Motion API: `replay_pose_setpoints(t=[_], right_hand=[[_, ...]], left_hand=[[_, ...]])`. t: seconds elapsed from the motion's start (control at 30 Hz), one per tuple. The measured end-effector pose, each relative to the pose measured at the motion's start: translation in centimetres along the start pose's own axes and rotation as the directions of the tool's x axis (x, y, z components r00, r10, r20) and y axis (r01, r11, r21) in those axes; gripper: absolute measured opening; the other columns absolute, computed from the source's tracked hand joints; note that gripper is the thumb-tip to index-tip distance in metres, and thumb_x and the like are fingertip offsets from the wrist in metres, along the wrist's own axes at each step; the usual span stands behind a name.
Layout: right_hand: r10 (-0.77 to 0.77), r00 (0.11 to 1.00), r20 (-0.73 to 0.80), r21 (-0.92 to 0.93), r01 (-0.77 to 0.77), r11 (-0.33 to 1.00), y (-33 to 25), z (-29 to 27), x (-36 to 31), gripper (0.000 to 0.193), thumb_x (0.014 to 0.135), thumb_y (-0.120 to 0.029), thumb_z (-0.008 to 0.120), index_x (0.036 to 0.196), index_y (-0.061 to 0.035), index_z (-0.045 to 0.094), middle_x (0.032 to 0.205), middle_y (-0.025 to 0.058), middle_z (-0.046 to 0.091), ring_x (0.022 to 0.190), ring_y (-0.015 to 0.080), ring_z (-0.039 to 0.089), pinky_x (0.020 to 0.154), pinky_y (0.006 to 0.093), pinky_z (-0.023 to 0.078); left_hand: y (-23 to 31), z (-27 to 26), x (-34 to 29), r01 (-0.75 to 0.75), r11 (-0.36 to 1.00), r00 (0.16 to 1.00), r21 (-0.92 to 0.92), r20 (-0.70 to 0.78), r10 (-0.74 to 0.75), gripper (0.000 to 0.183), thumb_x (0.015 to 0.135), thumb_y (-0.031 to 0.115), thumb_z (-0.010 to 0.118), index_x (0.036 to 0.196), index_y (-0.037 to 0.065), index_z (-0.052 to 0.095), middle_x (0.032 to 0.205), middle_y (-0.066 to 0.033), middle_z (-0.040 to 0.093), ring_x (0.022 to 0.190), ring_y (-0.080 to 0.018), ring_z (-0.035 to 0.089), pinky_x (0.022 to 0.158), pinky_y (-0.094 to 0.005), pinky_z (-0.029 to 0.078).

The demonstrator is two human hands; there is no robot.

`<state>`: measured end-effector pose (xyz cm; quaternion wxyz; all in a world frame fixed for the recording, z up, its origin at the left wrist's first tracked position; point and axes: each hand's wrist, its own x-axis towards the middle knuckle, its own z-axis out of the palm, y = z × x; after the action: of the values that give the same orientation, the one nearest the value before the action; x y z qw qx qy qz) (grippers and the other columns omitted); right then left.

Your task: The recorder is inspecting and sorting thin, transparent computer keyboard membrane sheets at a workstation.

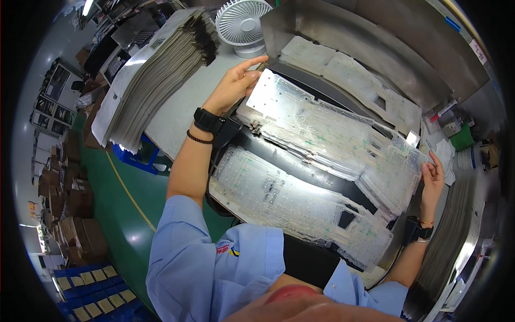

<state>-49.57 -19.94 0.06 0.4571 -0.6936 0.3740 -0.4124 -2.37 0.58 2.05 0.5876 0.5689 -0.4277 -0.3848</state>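
A thin clear plastic sheet [343, 129] with fine printed lines and cut-outs lies across the middle stack of similar sheets. My left hand [236, 83] pinches its upper left end, by a bright silvery patch, with the index finger stretched past the edge. At the opposite end, my right hand [433, 172] has thumb and fingertips closed on the sheet's right edge. Nearer to me rests another stack of clear sheets [289, 193] with a dark opening near its right side. Whether the held sheet touches the stack all along, I cannot tell.
Behind the middle stack, more pale sheets [348, 75] lie against a metal guard [375, 43]. A white fan [244, 24] stands at the back left. Tall piles of grey sheets [161, 80] flank me on the left and right [450, 236]. A green container [462, 138] sits far right.
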Motion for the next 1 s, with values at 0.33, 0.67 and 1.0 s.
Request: replay_pose_setpoints(t=[0.33, 0.67, 1.0], right_hand=[[-0.048, 0.996, 0.076, -0.302, 0.069, 0.951, 0.4, -3.1, -1.0, 0.018, 0.083, -0.007, 0.051, 0.097, 0.0011, 0.06, 0.091, 0.0038, 0.06, 0.077, 0.0092, 0.052, 0.069, 0.0204, 0.041], [-0.223, 0.935, 0.277, -0.203, 0.284, 0.937, 0.2, -0.7, 1.2, 0.018, 0.075, -0.005, 0.057, 0.092, -0.0049, 0.064, 0.084, 0.008, 0.065, 0.075, 0.0125, 0.058, 0.069, 0.0267, 0.045], [-0.434, 0.876, 0.21, -0.585, 0.468, 0.662, -8.3, -2.6, -5.5, 0.014, 0.075, -0.012, 0.057, 0.086, -0.0074, 0.064, 0.092, 0.0089, 0.061, 0.085, 0.0257, 0.057, 0.075, 0.0328, 0.045]], left_hand=[[0.3, -0.1, -0.5, -0.302, 0.88, 0.948, 0.366, 0.216, 0.235, 0.032, 0.069, -0.009, 0.044, 0.095, -0.001, 0.06, 0.106, -0.0106, 0.059, 0.1, -0.0181, 0.052, 0.089, -0.0283, 0.039], [0.5, -7.6, -1.0, -0.344, 0.623, 0.928, 0.702, 0.153, 0.34, 0.031, 0.091, 0.009, 0.04, 0.119, -0.003, 0.045, 0.119, -0.0124, 0.049, 0.108, -0.0179, 0.047, 0.093, -0.0278, 0.035], [4.8, -1.6, -6.2, -0.533, 0.39, 0.719, 0.751, 0.159, 0.677, 0.03, 0.093, 0.012, 0.036, 0.115, -0.004, 0.047, 0.118, -0.0128, 0.049, 0.107, -0.0212, 0.047, 0.087, -0.03, 0.04]])
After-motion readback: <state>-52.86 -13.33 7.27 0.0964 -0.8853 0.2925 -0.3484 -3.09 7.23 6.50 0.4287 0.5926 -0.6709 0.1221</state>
